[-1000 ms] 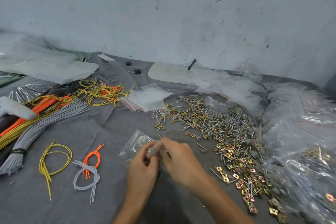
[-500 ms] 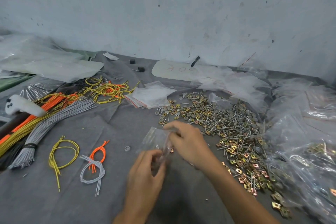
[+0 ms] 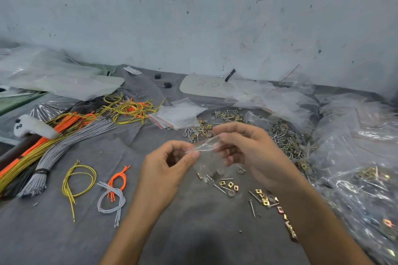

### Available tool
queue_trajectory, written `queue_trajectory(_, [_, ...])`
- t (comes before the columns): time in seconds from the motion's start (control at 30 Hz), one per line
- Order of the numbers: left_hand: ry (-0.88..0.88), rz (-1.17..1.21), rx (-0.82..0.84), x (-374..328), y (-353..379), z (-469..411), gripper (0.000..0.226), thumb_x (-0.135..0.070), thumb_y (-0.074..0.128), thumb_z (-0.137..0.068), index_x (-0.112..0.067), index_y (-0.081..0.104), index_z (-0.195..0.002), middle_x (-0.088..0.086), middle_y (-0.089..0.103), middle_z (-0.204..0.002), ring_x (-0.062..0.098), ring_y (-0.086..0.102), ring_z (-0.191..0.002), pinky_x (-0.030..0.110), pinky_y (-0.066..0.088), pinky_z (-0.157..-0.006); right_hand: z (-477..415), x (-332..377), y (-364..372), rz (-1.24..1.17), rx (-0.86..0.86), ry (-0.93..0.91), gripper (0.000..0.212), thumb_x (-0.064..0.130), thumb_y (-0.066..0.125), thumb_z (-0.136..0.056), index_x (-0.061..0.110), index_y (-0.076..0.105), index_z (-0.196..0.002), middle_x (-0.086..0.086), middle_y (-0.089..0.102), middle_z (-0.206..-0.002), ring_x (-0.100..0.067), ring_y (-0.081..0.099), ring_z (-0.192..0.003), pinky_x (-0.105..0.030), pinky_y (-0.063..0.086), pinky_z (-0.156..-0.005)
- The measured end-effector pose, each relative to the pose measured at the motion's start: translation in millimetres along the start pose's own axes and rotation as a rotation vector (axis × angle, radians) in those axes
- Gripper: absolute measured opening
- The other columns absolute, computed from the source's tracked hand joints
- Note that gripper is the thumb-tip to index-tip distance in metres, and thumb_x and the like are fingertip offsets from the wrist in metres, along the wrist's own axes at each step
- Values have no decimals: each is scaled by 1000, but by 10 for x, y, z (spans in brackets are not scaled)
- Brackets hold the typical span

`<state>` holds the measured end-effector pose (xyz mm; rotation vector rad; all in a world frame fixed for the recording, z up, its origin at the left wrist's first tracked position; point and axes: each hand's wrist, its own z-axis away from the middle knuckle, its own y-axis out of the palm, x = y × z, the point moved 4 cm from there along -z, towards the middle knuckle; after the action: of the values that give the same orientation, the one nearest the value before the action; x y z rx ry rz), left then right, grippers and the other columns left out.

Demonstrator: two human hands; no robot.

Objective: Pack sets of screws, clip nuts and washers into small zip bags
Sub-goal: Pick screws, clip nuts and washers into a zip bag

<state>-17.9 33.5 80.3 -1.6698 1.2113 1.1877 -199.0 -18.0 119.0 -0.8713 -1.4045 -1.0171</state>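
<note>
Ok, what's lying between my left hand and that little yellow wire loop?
In the head view, a small orange wire bundle overlapping a grey wire bundle lies between your left hand and the yellow wire loop, on the grey cloth.

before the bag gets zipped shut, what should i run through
1. Grip: left hand and right hand both pinch the top edge of the zip bag, which is lifted off the cloth. Ok.
2. Contents: metal parts show through the bag's lower end. Ok.
3. Full set of screws, clip nuts and washers: too blurred through the plastic. Cannot tell.
4. Zip strip free of parts: mouth is hidden between the fingers. Cannot tell.
5. Supplies for the next set: hardware pile and empty bags lie near the hands. Ok.
</note>
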Motion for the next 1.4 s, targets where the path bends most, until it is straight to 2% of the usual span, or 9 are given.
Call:
queue_trajectory(0.23, [114,6,90,-410,161,131,16,-32,70,-79,-17,73,-85,-15,62,-67,-4,51,-61,9,41,-59,307,86,-297,-86,67,4,29,26,70,-82,9,76,-106,-12,69,-80,-16,60,-65,-22,52,-54])
queue_trajectory(0.3, [141,-39,86,-453,183,159,16,-35,69,-79,-20,73,-85,-14,63,-68,-4,52,-62,10,41,-60,404,143,-384,154,29,-62,32,46,71,-84,25,76,-107,-1,60,-79,-13,56,-68,-22,50,-57])
queue_trajectory(0.4, [163,-114,94,-464,225,197,9,-38,71,-82,-29,72,-85,-14,63,-70,1,53,-64,15,42,-61,517,297,-412,685,-83,-278,39,69,65,-80,51,66,-114,24,54,-99,5,56,-90,-20,47,-77])
queue_trajectory(0.5, [183,-155,108,-457,280,244,7,-39,72,-86,-33,70,-90,-14,63,-72,3,54,-66,19,43,-61,592,394,-183,894,2,-465,37,62,65,-83,47,66,-116,26,55,-117,1,51,-121,-24,41,-98])
queue_trajectory(0.63, [219,-207,114,-486,296,319,3,-34,67,-88,-33,69,-89,-17,60,-69,0,50,-63,17,39,-58,668,423,-2,1046,-36,-581,13,47,65,-87,35,67,-92,24,63,-92,0,57,-97,-35,44,-92])
queue_trajectory(0.83, [191,-133,148,-511,277,419,4,-33,69,-85,-30,73,-86,-12,62,-68,0,52,-63,15,41,-60,781,426,97,1151,-133,-677,14,41,56,-82,30,64,-79,19,57,-79,-5,54,-78,-31,46,-77])
queue_trajectory(0.97, [169,-51,227,-551,269,457,8,-36,72,-84,-30,73,-89,-11,68,-73,0,58,-68,14,44,-65,868,412,125,1106,-179,-775,8,30,61,-78,24,64,-76,16,58,-75,-11,56,-73,-33,49,-70])
queue_trajectory(1.1, [240,-127,221,-609,240,495,17,-47,67,-83,-31,71,-90,-14,62,-71,-1,52,-66,11,41,-63,935,399,70,1042,-169,-805,5,26,64,-77,21,65,-74,15,58,-75,-8,56,-72,-26,47,-70])
queue_trajectory(1.4, [274,-186,109,-643,5,456,3,-37,70,-85,-34,70,-85,-18,57,-67,-4,49,-62,7,39,-61,1018,414,-220,1038,-233,-732,12,14,72,-71,23,64,-71,17,60,-73,-4,59,-71,-17,44,-68])
